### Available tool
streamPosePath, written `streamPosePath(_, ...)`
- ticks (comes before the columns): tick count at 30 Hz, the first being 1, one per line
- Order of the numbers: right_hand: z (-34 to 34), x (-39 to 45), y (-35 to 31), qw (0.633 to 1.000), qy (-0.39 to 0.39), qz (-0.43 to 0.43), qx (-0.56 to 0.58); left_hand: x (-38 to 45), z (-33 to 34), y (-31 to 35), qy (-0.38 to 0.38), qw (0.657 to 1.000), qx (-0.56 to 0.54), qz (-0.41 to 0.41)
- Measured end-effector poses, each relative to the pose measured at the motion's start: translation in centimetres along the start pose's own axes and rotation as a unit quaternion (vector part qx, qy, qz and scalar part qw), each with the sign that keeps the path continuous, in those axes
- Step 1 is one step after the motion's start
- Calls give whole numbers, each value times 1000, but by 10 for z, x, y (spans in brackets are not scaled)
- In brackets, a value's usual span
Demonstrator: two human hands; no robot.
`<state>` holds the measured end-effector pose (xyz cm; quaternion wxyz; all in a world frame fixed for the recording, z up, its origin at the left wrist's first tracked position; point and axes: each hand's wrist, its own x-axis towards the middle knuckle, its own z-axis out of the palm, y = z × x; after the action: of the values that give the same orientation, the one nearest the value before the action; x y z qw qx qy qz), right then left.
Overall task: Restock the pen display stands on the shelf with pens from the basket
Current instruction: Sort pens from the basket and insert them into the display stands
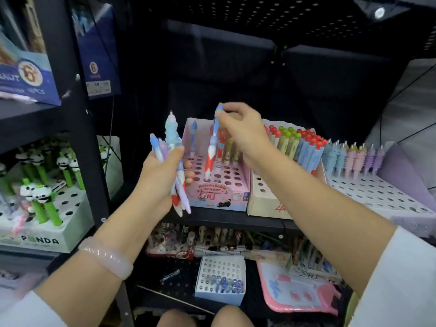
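Our right hand [238,123] pinches a pen [211,152] upright over the pink display stand [219,197], tip seemingly in a hole; our left hand [162,175] clutches a pen bundle [173,147].

White sleeves [401,279]; pale pink bangle [106,257] on left wrist.

Two hands are seen: the left hand [162,171] and the right hand [238,128]. One pen [211,147] is pinched by the right hand; about five pens [175,161] are gripped in the left, though the exact number cannot be told. Three display stands are counted behind and right of the hands: a pink stand [219,192], a cream stand [266,201], a white stand [382,197]. One panda stand [47,234] is left of the left hand.
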<state>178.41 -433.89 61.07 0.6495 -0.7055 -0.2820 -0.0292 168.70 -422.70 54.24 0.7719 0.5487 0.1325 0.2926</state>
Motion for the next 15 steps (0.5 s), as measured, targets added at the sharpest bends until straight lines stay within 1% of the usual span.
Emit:
streamPosePath(2, 3, 22, -1, 999, 21, -26, -41, 7, -6, 0, -7, 1000, -4, -24)
streamPosePath(7, 14, 61, 8, 988, 41, -72, -134, 18, -21, -4, -16, 997, -37, -73)
streamPosePath(11, 18, 74, 26, 965, 23, -90, -244, 21, -31, -6, -15, 995, -46, -84)
streamPosePath(15, 17, 78, 35, 960, 15, -86, -267, 22, -35, -8, -13, 995, -45, -85)
